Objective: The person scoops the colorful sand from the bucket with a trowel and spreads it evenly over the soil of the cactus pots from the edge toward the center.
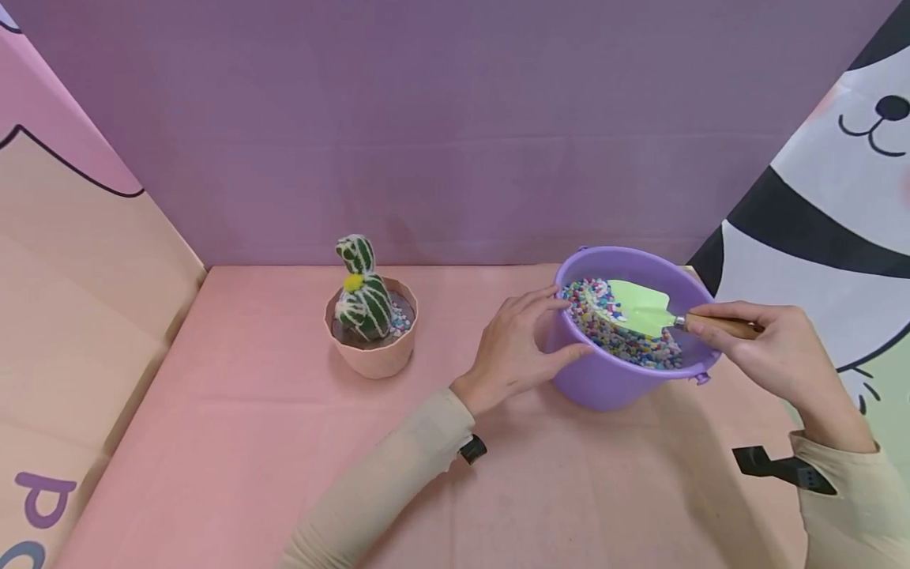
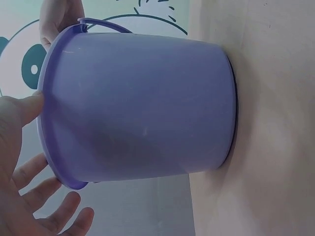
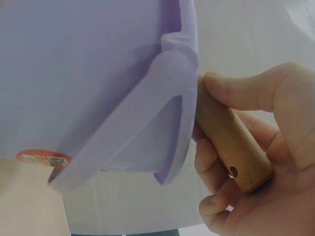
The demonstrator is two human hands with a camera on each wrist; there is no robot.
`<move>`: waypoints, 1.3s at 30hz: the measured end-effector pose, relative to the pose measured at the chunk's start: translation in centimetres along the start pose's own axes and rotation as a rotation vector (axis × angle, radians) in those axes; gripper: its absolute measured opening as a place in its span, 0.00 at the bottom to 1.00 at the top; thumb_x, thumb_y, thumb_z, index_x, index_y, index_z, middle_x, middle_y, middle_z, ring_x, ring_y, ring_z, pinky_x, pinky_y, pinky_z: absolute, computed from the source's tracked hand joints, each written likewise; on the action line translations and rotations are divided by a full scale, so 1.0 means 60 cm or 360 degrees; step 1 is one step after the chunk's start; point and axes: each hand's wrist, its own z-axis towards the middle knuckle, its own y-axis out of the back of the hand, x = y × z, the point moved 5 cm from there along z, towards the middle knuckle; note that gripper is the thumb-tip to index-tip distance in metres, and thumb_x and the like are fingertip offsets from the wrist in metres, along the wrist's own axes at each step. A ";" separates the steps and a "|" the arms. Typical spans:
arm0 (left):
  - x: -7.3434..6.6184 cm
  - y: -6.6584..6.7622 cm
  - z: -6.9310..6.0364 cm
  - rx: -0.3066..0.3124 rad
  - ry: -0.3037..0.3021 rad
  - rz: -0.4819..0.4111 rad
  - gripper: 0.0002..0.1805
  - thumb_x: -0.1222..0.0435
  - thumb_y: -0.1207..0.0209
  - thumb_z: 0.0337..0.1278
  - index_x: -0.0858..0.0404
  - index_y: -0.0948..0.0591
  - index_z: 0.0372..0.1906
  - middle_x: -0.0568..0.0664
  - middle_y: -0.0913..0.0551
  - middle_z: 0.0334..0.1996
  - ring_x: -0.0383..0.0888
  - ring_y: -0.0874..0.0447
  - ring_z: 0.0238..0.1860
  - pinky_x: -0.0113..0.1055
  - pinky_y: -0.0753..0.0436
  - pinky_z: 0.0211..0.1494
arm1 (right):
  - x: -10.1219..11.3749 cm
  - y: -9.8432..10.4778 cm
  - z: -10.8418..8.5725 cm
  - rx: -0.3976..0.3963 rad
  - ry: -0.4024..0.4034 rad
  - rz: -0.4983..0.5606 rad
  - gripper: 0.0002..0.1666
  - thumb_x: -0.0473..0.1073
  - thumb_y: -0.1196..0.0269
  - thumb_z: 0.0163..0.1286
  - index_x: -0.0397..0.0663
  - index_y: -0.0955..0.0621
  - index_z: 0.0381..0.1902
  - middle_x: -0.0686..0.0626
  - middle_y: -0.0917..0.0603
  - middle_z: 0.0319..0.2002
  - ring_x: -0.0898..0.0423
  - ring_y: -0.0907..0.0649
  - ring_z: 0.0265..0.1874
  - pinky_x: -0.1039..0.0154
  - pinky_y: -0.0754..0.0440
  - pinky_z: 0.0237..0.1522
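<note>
A purple plastic bucket (image 1: 604, 391) stands upright, partly filled with small multicoloured beads (image 1: 626, 341). My right hand (image 1: 782, 348) grips the wooden handle (image 3: 231, 135) of a small trowel. Its pale green blade (image 1: 643, 308) is inside the bucket, tilted, with beads at its tip. My left hand (image 1: 519, 344) rests on the bucket's left rim with spread, mostly straight fingers; the thumb (image 2: 32, 105) touches the rim nearer me. To the left, a knitted green cactus (image 1: 366, 308) with a yellow flower sits in a peach pot (image 1: 377, 362), some beads beside it on grey filling.
A pink cloth (image 1: 284, 466) covers the table. Behind it rises a purple backdrop (image 1: 426, 134), with printed panels on the left and right, the right one showing a panda (image 1: 817, 221). The bucket's handle (image 3: 123, 123) hangs down its side.
</note>
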 end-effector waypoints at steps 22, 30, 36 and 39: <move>0.002 0.003 0.001 0.0105 -0.0014 0.0021 0.40 0.40 0.28 0.59 0.49 0.22 0.73 0.42 0.30 0.80 0.46 0.27 0.76 0.45 0.20 0.72 | 0.024 0.005 0.001 -0.0031 -0.0030 -0.0004 0.28 0.56 0.29 0.73 0.40 0.13 0.58 0.82 0.14 0.34 0.87 0.18 0.37 0.85 0.25 0.37; 0.008 0.012 -0.016 0.0173 -0.0032 0.0068 0.39 0.43 0.29 0.61 0.49 0.24 0.75 0.43 0.25 0.77 0.42 0.30 0.79 0.42 0.26 0.79 | 0.033 0.003 -0.001 -0.0052 -0.0019 0.0076 0.24 0.53 0.27 0.72 0.42 0.11 0.56 0.80 0.12 0.33 0.86 0.16 0.37 0.85 0.23 0.38; 0.022 0.024 -0.039 0.0211 0.0019 0.0080 0.36 0.44 0.30 0.63 0.46 0.23 0.74 0.44 0.26 0.77 0.44 0.30 0.78 0.47 0.23 0.77 | 0.036 0.002 -0.002 -0.0045 -0.0006 0.0099 0.23 0.53 0.27 0.72 0.43 0.11 0.56 0.73 0.09 0.35 0.85 0.16 0.38 0.85 0.23 0.38; 0.027 0.034 -0.049 0.0180 0.0010 0.0089 0.34 0.44 0.31 0.63 0.46 0.22 0.73 0.43 0.25 0.77 0.44 0.28 0.77 0.47 0.22 0.75 | 0.038 -0.001 -0.004 -0.0054 -0.0009 0.0107 0.23 0.52 0.27 0.72 0.43 0.10 0.55 0.74 0.09 0.35 0.85 0.15 0.38 0.85 0.23 0.39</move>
